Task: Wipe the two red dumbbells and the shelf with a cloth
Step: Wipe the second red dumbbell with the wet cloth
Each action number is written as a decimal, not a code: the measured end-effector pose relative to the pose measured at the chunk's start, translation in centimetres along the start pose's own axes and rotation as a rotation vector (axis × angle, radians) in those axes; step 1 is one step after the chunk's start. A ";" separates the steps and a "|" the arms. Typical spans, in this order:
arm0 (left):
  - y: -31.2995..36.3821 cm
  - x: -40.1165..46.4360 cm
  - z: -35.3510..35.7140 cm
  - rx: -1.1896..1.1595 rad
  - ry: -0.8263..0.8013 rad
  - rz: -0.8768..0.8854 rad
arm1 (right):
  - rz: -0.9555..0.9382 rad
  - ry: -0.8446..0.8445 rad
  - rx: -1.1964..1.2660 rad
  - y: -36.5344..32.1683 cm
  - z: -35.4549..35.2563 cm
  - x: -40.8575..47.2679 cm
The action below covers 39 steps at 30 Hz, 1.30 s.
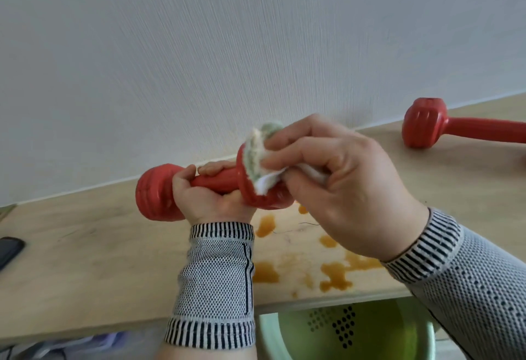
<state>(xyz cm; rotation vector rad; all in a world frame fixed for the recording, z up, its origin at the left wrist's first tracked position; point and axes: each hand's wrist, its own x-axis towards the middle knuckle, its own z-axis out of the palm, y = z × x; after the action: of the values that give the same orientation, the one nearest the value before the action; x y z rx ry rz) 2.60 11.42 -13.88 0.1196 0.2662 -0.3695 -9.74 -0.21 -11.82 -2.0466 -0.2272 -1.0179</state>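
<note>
My left hand (212,193) grips the handle of a red dumbbell (155,193) and holds it just above the wooden shelf (99,260). My right hand (338,189) pinches a white and green cloth (260,152) and presses it against the dumbbell's right head. The second red dumbbell (427,123) lies on the shelf at the far right, partly cut off by the frame edge. Several brown stains (336,273) mark the shelf below my right hand.
A pale textured wall (227,46) rises directly behind the shelf. A dark flat object (8,250) lies at the shelf's left edge. Below the shelf's front edge sits a green perforated basin (341,328).
</note>
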 end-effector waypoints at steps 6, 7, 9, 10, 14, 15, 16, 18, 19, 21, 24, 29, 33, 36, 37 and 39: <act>-1.2 -1.4 0.3 0.039 0.023 -0.012 | 0.231 0.046 0.150 2.0 -0.7 0.1; -1.4 -1.7 0.6 0.055 0.016 -0.014 | 0.337 0.057 0.214 2.3 -0.9 0.1; -1.6 -2.0 0.9 0.049 -0.009 -0.017 | 0.430 0.070 0.279 2.6 -1.1 0.1; -1.6 -1.8 1.1 0.052 -0.019 -0.014 | 0.410 0.078 0.265 2.4 -1.1 0.0; -1.6 -1.4 1.4 0.127 -0.024 0.069 | 0.110 0.039 0.101 0.8 -0.9 0.0; -1.6 -1.4 1.4 0.138 -0.024 0.085 | 0.030 0.015 0.042 0.5 -0.7 0.0; -1.7 -1.3 1.3 0.165 -0.028 0.098 | -0.043 -0.020 -0.023 0.4 -0.4 -0.1; -1.9 -1.4 1.2 0.272 -0.038 0.114 | -0.175 -0.115 -0.177 0.4 0.3 -0.2; -2.1 -1.5 1.1 0.331 -0.040 0.121 | -0.207 -0.161 -0.243 0.6 0.5 -0.2; -2.6 -1.8 1.1 0.414 -0.049 0.128 | -0.156 -0.222 -0.274 1.0 0.4 0.0; -3.3 -2.3 1.5 0.435 -0.092 0.089 | 0.137 -0.220 -0.173 1.8 -0.8 0.5; -3.2 -2.7 1.8 0.385 -0.166 -0.038 | 0.933 -0.046 0.567 2.5 -1.5 0.9; -2.9 -2.2 1.9 0.399 -0.102 0.088 | 0.763 0.267 0.293 2.9 -2.1 1.0; -3.1 -1.9 1.8 0.443 -0.037 0.193 | 0.324 0.299 0.012 1.4 -1.7 0.9; -3.1 -1.8 1.7 0.457 -0.022 0.206 | 0.214 0.183 -0.028 0.8 -1.2 0.7; -3.1 -1.6 1.5 0.508 -0.002 0.237 | 0.023 -0.113 -0.186 0.4 0.2 0.1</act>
<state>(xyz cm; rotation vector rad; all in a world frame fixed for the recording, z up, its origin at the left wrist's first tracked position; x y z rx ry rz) 0.38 8.87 -12.21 0.6451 0.1490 -0.1941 -9.40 -0.38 -12.06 -2.2734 -0.1730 -0.9396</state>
